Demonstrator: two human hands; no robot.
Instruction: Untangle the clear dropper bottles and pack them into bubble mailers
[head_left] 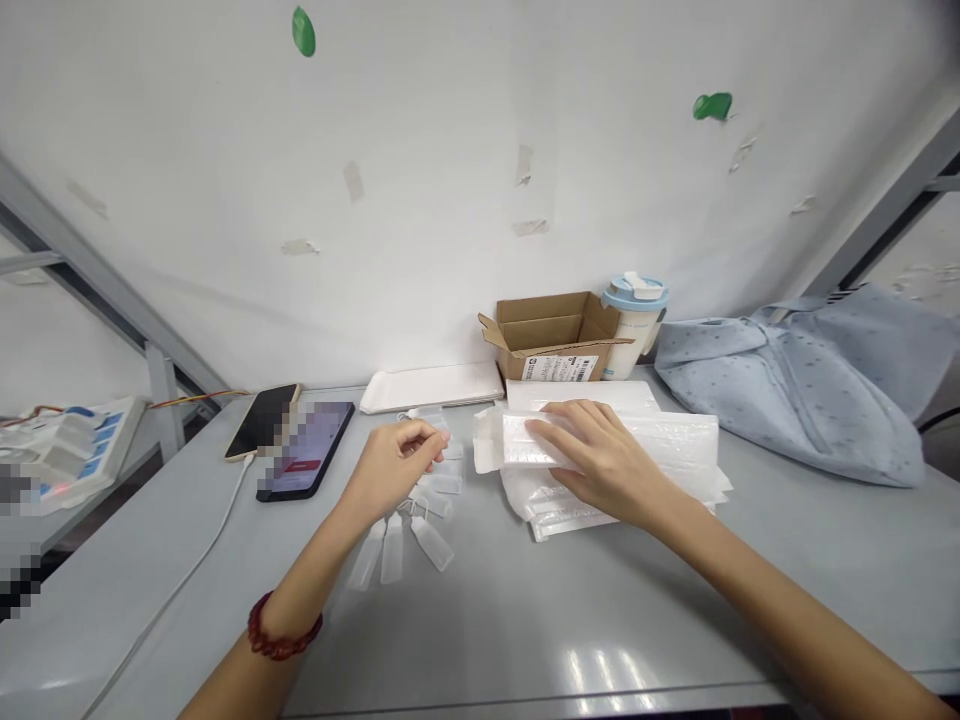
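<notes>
My left hand is closed above a fanned bunch of small translucent plastic tags with thin white loops. Its thumb and fingertips are pressed together; what lies between them, if anything, is too small to make out. On the right, my right hand grips a white bubble envelope, thumb near its front edge and fingers across its top. More white bubble envelopes lie loosely piled beneath it. The envelope's left end stands open like a flap.
Behind stand an open cardboard box and a blue-lidded cup. A flat white packet lies against the wall. Two phones, one dark-cased, rest left beside a white cable. Blue patterned cloth covers the right back.
</notes>
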